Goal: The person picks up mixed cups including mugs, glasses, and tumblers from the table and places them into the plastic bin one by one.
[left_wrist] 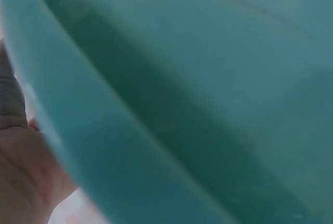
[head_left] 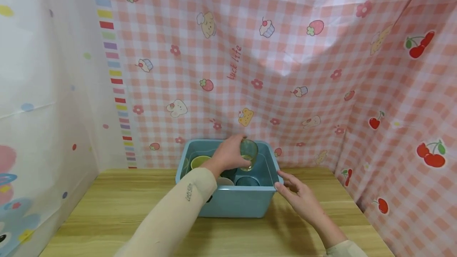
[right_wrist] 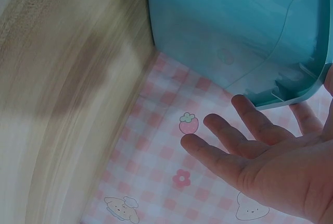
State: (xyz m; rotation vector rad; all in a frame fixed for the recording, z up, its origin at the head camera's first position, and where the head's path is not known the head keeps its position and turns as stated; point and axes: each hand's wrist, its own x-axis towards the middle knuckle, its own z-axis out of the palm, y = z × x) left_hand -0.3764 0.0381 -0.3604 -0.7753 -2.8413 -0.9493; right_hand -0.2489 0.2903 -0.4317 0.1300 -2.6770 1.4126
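In the head view a light-blue plastic bin [head_left: 235,202] stands on the table near the curtain. Over its right part my left hand [head_left: 230,152] grips a clear, faintly yellow drinking glass [head_left: 251,148], thumb on the near side. Its own wrist view shows only part of the left hand [left_wrist: 26,166] behind the blurred bin wall [left_wrist: 119,135]; the glass is hidden there. My right hand [head_left: 300,197] touches the bin's right rim near the front corner, thumb and a fingertip against it. In the right wrist view, the other fingers [right_wrist: 223,161] spread out, relaxed, below the rim.
Inside the bin are a yellow-green round cup or bowl [head_left: 199,162], a pale rounded piece [head_left: 225,181] and a dark teal glass [head_left: 247,181]. Wooden tabletop [head_left: 135,201] surrounds the bin. A pink checked curtain [head_left: 228,102] hangs close behind; a white curtain [head_left: 53,90] hangs left.
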